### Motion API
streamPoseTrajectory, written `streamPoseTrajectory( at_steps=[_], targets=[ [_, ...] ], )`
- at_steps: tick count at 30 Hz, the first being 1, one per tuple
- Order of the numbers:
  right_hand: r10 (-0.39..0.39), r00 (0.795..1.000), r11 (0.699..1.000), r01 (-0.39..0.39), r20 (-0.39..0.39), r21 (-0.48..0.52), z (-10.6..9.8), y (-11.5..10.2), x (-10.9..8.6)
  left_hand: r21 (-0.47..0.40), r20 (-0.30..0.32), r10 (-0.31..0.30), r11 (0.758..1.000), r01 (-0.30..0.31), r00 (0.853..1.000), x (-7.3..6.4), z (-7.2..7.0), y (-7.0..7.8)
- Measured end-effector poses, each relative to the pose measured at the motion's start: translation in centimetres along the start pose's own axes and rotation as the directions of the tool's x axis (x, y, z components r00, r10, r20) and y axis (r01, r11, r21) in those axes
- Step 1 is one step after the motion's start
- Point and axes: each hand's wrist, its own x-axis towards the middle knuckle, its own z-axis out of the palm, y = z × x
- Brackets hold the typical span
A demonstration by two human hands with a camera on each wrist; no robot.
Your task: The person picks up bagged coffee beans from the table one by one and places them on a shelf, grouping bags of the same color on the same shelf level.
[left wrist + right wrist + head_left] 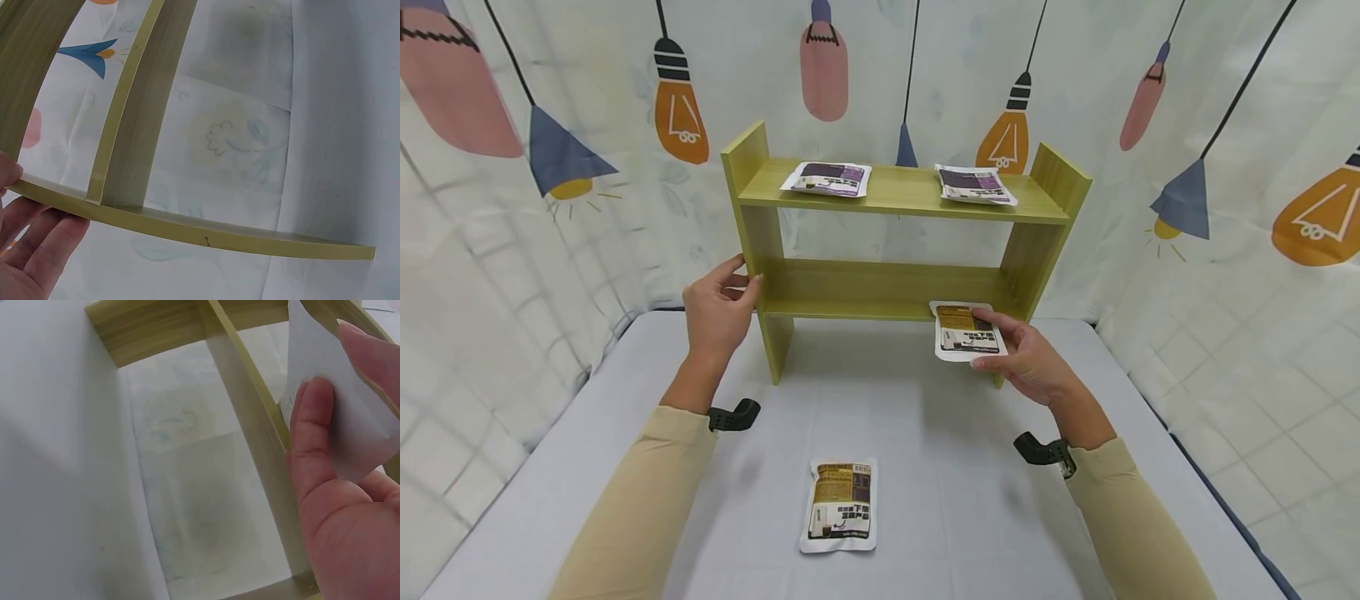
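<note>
My left hand (718, 308) grips the left side panel of a yellow-green two-tier shelf (887, 292), its thumb on the inner face and fingers outside. In the left wrist view the fingers (56, 240) curl round the panel's edge. The right hand (1026, 358) pinches a white pouch with a brown and white label (967, 333) between thumb and fingers, at the right front of the lower board. Seen from the right wrist, the pouch's plain white back (344, 400) faces the camera, with fingertips against it close to the board's edge.
Two pouches with purple labels, one left (827, 179) and one right (976, 185), lie on the top board. Another brown-labelled pouch (840, 506) lies on the white tabletop (925, 517) in front. A curtain printed with lamps (880, 67) hangs behind and around the table.
</note>
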Motion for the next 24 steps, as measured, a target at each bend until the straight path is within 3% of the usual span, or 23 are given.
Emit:
streamPoseTrajectory(
  at_steps=[11,24],
  targets=[
    [-0.025,0.999,1.0,0.024,-0.046,-0.016,0.0,-0.3,0.3,0.0,-0.003,-0.005,1.0,0.005,1.0,0.0,0.0,0.0],
    [0.001,0.993,1.0,-0.002,-0.122,-0.006,-0.1,-0.2,1.1,-0.001,-0.002,-0.003,1.0,0.003,1.0,0.0,0.1,0.0]
  ],
)
